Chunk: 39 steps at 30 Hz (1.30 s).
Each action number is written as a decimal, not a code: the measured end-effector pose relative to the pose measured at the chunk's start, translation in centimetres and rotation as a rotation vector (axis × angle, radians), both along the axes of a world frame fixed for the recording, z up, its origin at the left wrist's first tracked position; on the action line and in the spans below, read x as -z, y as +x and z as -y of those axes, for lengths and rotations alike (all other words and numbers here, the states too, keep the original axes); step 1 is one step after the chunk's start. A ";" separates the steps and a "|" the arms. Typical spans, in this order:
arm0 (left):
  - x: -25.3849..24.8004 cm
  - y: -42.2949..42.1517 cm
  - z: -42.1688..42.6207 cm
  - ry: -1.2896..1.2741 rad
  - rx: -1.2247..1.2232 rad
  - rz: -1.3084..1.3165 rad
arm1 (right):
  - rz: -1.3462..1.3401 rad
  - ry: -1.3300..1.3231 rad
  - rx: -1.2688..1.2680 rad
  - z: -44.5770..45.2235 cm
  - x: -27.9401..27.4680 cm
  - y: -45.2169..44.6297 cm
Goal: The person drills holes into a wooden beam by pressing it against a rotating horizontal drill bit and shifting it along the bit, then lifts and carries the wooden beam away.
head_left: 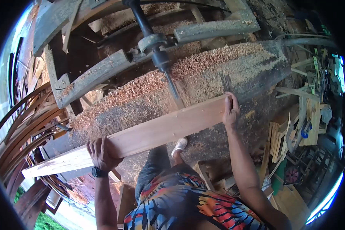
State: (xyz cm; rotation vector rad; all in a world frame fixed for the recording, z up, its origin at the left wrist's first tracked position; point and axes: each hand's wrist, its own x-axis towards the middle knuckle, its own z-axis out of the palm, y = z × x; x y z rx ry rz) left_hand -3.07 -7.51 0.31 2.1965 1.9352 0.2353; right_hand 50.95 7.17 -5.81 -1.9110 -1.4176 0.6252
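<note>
A long, pale wooden board (pixel 172 124) lies slantwise in front of me on the worktable. My left hand (pixel 103 153), with a dark watch at the wrist, grips it left of the middle, fingers over the far edge. At the right end, my right hand (pixel 230 110) is closed around the board. A long drill bit (pixel 172 88) sticks out of a dark chuck (pixel 160 59) and points toward me. Its tip meets the board's far edge; how deep it goes in, I cannot tell.
Wood shavings (pixel 211 57) cover much of the table (pixel 138 111). Behind stands a rough timber frame (pixel 218 30) around the spindle. Curved wooden strips (pixel 23 115) are stacked at left, and scrap boards (pixel 281 142) lean at right. A foot in a white shoe (pixel 181 144) shows below.
</note>
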 end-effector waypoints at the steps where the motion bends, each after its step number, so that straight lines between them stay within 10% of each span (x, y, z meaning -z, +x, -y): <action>1: 0.0 -0.5 -0.2 0.003 0.015 0.007 | 0.001 -0.010 -0.003 0.0 -0.3 -0.5; 39: -0.8 -7.0 -3.3 -0.183 0.052 -0.049 | -0.006 -0.035 -0.033 -2.4 -1.2 -7.6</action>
